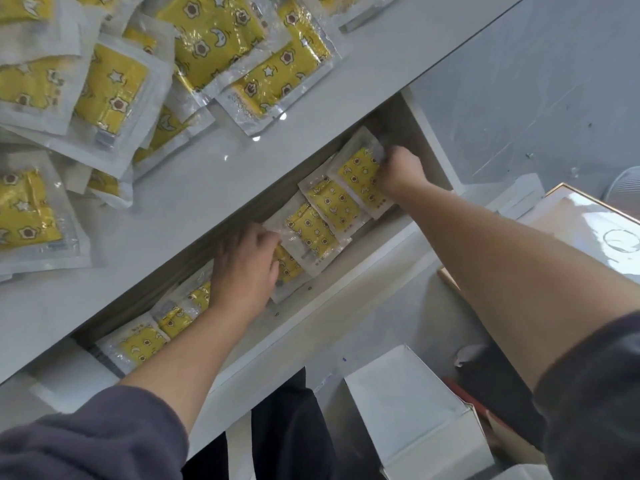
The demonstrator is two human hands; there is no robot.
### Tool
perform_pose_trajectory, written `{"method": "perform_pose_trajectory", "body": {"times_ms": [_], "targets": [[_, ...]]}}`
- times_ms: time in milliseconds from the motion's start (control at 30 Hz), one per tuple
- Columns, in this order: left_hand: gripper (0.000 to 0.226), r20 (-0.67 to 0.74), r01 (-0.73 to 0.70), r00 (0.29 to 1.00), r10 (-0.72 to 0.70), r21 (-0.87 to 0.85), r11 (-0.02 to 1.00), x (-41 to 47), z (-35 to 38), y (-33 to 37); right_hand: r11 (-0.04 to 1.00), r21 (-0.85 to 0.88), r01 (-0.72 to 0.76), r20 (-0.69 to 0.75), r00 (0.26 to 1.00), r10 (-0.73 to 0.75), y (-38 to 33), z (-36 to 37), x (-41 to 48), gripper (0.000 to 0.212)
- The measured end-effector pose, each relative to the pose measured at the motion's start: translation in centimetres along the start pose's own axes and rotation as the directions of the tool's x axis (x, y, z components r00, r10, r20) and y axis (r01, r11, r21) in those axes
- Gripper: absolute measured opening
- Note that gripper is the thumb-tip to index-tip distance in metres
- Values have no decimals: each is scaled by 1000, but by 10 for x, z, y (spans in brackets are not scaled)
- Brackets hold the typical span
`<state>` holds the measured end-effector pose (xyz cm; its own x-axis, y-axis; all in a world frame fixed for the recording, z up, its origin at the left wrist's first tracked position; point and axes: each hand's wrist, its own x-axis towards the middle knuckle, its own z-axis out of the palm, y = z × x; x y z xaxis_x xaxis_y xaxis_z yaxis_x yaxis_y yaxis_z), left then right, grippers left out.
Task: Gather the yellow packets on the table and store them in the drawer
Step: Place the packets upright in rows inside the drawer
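An open white drawer [349,268] runs diagonally below the white table [194,192]. Several yellow packets with star and flower prints stand in a row inside it [332,206]. My right hand [401,168] is at the row's far end, fingers curled on the edge of the last packet [360,174]. My left hand [242,265] lies palm down on the middle of the row, fingers spread over packets [308,230]. More packets lie in the drawer's near end [142,344]. Several yellow packets lie piled on the table [114,81].
An open white box [412,410] stands on the floor at the lower right. A flat framed white panel [595,220] lies at the right. Grey floor shows beyond the drawer's far end. My dark trousers are below the drawer front.
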<state>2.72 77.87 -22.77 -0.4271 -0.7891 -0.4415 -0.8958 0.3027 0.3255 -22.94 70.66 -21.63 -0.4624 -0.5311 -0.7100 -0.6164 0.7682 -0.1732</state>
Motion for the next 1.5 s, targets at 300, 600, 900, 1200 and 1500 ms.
{"method": "perform_pose_trajectory", "body": {"times_ms": [300, 600, 900, 1200, 1500], "targets": [[54, 106, -105, 990, 96, 86, 991, -2, 6, 4, 884, -455, 104, -101, 981, -168, 3, 23, -28, 76], [34, 70, -62, 994, 78, -210, 976, -34, -67, 19, 915, -346, 208, 2, 975, -221, -14, 18, -106, 62], [18, -151, -147, 983, 107, -284, 948, -63, -170, -35, 932, -109, 344, -34, 936, -350, -100, 0, -219, 26], [39, -146, -90, 985, 97, 52, 995, -51, -239, -172, 960, 87, 265, 121, 954, -274, -201, 61, -262, 26], [82, 81, -225, 974, 212, 238, 945, 6, -266, -213, 960, 168, 225, 90, 966, -242, -252, 106, -282, 22]]}}
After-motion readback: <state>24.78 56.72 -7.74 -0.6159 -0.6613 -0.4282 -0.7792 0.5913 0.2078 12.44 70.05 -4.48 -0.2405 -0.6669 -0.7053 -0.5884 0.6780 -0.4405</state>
